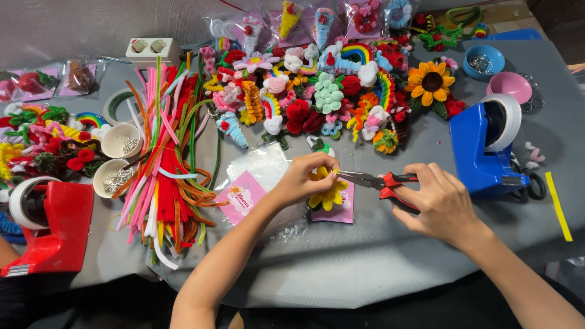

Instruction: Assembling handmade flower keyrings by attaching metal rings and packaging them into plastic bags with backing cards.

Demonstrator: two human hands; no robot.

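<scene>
Both of my hands were closed on something: my left hand [303, 178] pinched a yellow flower [328, 194] made of fuzzy wire, and my right hand [440, 204] was wrapped around the red and black handles of a pair of pliers [376, 180]. Their thin tips reached left to the top of the flower, right at my left fingertips; I could not tell whether they gripped a wire there. I held the flower just above a pink card [345, 210] near the middle of the grey table [365, 262], with a second pink card in a clear bag [245, 194] just to its left. Farther left lay a loose bundle of coloured fuzzy wires [166, 176], with two small white bowls [119, 141] beside it and a red tape dispenser [52, 225] at the near left edge. A blue tape dispenser [484, 146] stood to the right of my right hand. Across the far side spread a heap of finished fuzzy flowers and rainbows, a sunflower [431, 82] among them.
</scene>
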